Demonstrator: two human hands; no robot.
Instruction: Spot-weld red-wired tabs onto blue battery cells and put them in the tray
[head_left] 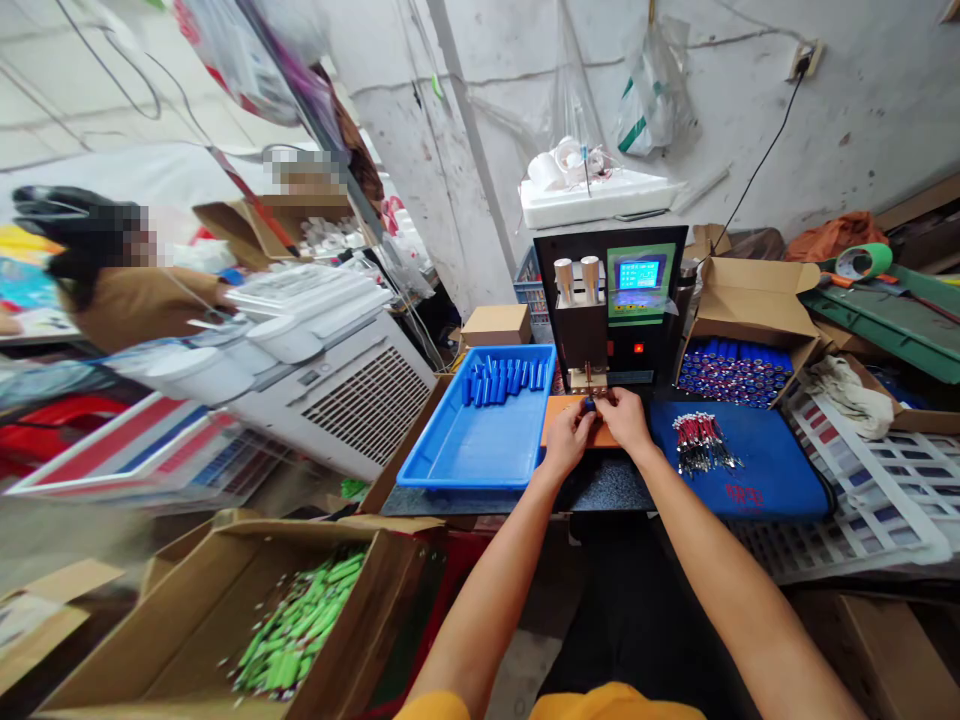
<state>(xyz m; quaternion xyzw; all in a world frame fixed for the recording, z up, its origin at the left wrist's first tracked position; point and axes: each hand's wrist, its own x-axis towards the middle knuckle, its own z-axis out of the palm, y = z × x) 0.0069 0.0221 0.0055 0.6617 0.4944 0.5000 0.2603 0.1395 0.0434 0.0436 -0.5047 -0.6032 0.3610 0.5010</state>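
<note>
A blue cylindrical battery cell (589, 404) is held end-on beneath the electrodes of a black spot welder (586, 345). My left hand (568, 437) is closed around the cell from the left side. My right hand (624, 415) pinches at the same spot from the right; whether a small lead is also between its fingers is too small to tell. Under both hands lies an orange block (556, 420). To the left, a blue tray (469, 455) holds several blue cells (499, 382). To the right, red and black wire leads (703, 442) lie bunched on a blue pad (780, 465).
An open carton (757, 295) packed with blue cells stands right of the welder. A carton (184, 610) of green cells (300, 625) is at lower left. A white crate (892, 495) sits at the right. Beyond a white air cooler (360, 390), another person (142, 300) sits at far left.
</note>
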